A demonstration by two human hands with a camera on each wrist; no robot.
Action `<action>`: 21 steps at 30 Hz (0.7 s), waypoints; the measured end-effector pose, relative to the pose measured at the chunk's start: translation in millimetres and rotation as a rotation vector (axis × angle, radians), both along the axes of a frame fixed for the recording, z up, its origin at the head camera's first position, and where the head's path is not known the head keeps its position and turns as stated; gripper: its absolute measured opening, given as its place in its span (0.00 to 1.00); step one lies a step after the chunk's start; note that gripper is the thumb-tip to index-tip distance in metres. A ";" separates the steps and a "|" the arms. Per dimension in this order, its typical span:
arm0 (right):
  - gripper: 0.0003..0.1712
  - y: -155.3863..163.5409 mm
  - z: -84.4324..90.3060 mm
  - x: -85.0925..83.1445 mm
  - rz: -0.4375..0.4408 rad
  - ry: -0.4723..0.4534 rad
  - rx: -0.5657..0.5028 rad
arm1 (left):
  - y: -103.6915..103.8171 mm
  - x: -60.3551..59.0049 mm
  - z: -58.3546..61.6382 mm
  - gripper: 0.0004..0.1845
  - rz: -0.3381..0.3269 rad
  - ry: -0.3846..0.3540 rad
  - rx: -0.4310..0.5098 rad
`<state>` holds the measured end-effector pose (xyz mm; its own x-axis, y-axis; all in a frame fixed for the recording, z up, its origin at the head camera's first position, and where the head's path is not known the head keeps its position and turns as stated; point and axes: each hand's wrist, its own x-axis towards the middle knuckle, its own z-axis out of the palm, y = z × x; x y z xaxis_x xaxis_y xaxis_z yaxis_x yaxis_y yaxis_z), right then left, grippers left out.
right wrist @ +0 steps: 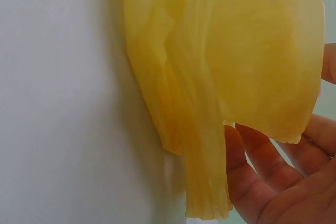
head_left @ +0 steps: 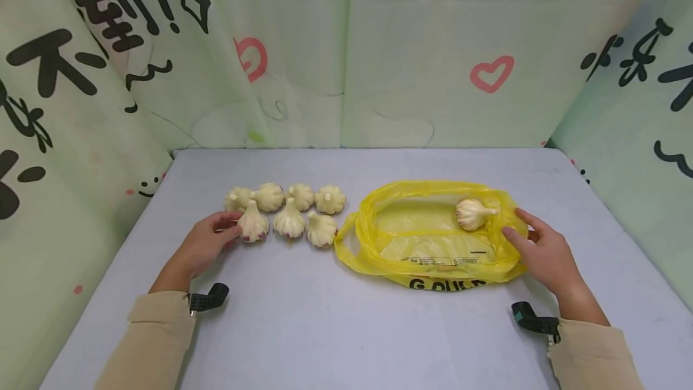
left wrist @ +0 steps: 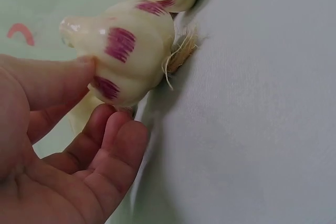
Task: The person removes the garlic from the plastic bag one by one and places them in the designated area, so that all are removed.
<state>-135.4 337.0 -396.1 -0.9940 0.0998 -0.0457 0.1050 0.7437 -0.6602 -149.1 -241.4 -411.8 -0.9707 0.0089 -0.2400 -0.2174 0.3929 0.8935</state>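
Looks like the bagging step: the left hand (head_left: pixel 208 241) has thumb and fingers closing on the front-left garlic bulb (head_left: pixel 252 224), which sits on the table (head_left: pixel 303 318) with six others, while one bulb (head_left: pixel 472 213) already lies in the yellow bag (head_left: pixel 433 257) just to the right. The right hand (head_left: pixel 544 251) rests at the bag's right edge with fingers relaxed and spread, touching the plastic, though I can't really tell if it's pinching it. Next move, I'd guess, is a firm pinch, lift, and carry over the bag's mouth while the right hand holds it wide.
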 end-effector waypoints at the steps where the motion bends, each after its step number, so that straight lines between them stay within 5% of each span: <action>1: 0.44 0.0 0.0 -0.1 0.000 0.002 0.002 | 0.2 0.2 0.0 0.23 0.001 0.002 -0.002; 13: 0.44 0.9 0.7 -1.3 0.010 -0.002 0.000 | 9.7 -1.1 -1.1 0.41 -0.031 -0.006 -0.102; 21: 0.43 1.1 0.6 -0.8 0.017 0.006 -0.008 | 15.5 -2.8 4.9 0.36 -0.029 -0.006 -0.127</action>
<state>-136.2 338.1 -395.5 -0.9957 0.0829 -0.0408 0.0889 0.7398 -0.6670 -151.9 -225.9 -406.9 -0.9690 0.0061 -0.2472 -0.2098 0.5088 0.8349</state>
